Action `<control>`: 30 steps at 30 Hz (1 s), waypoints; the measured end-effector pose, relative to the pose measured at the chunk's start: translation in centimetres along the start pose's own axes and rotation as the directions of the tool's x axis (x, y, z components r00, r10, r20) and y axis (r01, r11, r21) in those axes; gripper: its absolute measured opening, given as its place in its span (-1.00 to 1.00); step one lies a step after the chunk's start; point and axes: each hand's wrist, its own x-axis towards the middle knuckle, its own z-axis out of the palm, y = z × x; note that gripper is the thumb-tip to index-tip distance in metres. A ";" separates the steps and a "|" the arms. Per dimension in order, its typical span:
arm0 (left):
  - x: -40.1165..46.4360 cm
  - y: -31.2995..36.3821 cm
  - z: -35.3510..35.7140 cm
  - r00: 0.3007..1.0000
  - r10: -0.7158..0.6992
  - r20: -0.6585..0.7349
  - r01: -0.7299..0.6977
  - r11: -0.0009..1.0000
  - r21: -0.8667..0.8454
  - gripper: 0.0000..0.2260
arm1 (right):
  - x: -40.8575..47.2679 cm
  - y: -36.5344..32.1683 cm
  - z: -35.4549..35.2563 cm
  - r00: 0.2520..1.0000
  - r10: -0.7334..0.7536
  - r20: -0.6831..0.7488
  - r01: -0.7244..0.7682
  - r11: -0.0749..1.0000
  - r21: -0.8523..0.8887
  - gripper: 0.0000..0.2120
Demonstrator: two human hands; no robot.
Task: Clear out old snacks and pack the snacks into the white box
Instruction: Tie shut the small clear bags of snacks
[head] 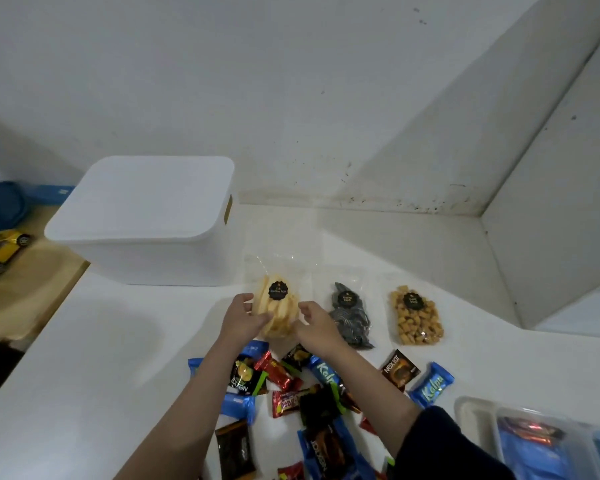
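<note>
In the head view, a clear bag of pale chips (277,311) is grasped between the left hand (240,320) and right hand (315,323) just in front of the white box (146,220), whose lid must probably be removed next, its contents being hidden.

Both forearms reach forward toward twelve o'clock, converging. The left hand (241,318) and right hand (314,323) face each other, fingers curled inward, gripping from either side. The left forearm is bare; a dark sleeve covers the right arm near the elbow.
</note>
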 end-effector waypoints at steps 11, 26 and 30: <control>-2.2 4.9 4.1 0.803 0.533 -0.267 -0.494 0.845 0.202 -0.71 | 0.8 0.8 -6.6 0.806 -0.115 -0.580 0.129 0.991 -0.017 -0.74; -3.1 8.0 10.6 0.975 0.220 0.026 -0.221 0.959 0.175 -0.48 | 1.2 2.5 -9.7 0.928 0.096 -0.361 -0.031 0.983 0.180 -0.48; -4.0 8.3 9.9 0.974 0.227 0.011 -0.227 0.974 -0.017 -0.41 | -1.2 2.2 -10.5 0.915 0.002 -0.403 0.109 0.961 0.253 -0.51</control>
